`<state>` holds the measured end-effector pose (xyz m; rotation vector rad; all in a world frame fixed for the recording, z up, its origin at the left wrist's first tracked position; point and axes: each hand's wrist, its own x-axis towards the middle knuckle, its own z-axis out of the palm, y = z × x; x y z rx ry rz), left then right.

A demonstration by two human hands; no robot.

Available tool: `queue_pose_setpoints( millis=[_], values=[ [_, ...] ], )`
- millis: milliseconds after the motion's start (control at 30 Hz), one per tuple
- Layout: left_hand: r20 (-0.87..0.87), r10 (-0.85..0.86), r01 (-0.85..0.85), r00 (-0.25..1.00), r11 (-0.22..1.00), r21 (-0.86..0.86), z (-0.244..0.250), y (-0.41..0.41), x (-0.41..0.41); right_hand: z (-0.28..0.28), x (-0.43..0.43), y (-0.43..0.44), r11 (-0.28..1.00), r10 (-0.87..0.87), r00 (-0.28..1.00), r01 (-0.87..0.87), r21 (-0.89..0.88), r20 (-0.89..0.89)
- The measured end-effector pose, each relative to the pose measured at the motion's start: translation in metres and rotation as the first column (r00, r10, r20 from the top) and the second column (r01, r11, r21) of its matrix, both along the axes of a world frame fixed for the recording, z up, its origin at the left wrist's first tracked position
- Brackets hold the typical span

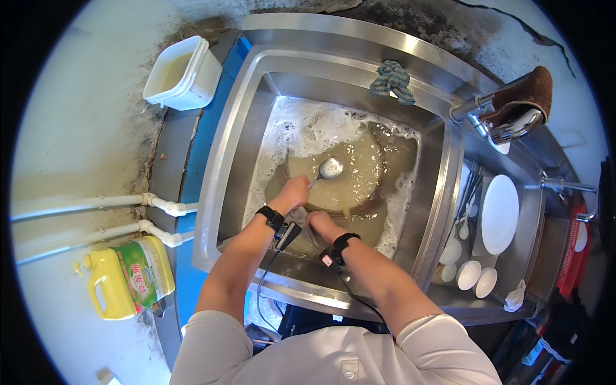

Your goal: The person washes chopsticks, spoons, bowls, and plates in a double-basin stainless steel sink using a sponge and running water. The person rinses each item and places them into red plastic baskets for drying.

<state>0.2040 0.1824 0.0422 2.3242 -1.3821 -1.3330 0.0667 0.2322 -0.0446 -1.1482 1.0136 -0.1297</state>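
Note:
My left hand (pixel 294 191) is closed around the handle of a metal spoon (pixel 330 168), its bowl facing up over the cloudy water. Close by on the right, my right hand (pixel 321 224) is partly in the water; something pale and see-through shows between the hands, too blurred to name. Beneath the spoon, a large round vessel (pixel 381 180) lies submerged, with only its dark rim showing. Soapy water with white foam (pixel 308 122) surrounds it in the stainless steel sink (pixel 233 144).
A striped cloth (pixel 393 82) lies on the far rim. A faucet (pixel 469 109) bears a brown cloth (pixel 527 96). The right basin holds an oval white plate (pixel 499 214) and bowls (pixel 468 275). At left stand a white bucket (pixel 199 82) and a yellow jug (pixel 108 284).

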Motion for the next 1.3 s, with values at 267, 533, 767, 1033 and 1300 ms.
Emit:
queue_pose_setpoints(
  millis=[267, 533, 767, 1033, 1300],
  values=[
    [0.138, 0.021, -0.015, 0.990, 0.999, -0.042, 0.029, 0.055, -0.010, 0.082, -0.012, -0.002, 0.789, -0.609, 0.771, 0.613, 0.045, 0.188],
    [0.053, 0.141, -0.127, 0.989, 0.970, -0.206, 0.055, 0.058, -0.045, 0.089, -0.010, -0.034, 0.909, -0.101, 0.994, 0.073, -0.410, -0.048],
    [0.077, 0.098, -0.080, 0.992, 0.974, -0.211, 0.056, 0.062, -0.053, 0.033, -0.029, -0.059, 0.694, -0.318, 0.947, 0.207, -0.689, -0.035],
    [-0.201, 0.269, -0.307, 0.942, 0.932, -0.191, 0.037, 0.055, -0.059, 0.075, -0.044, -0.072, 0.632, -0.766, 0.555, 0.560, 0.536, 0.322],
    [-0.208, 0.213, -0.261, 0.955, 0.936, -0.236, 0.020, 0.051, -0.071, 0.073, -0.040, -0.086, 0.663, -0.721, 0.688, 0.652, 0.368, 0.080]
  ],
)
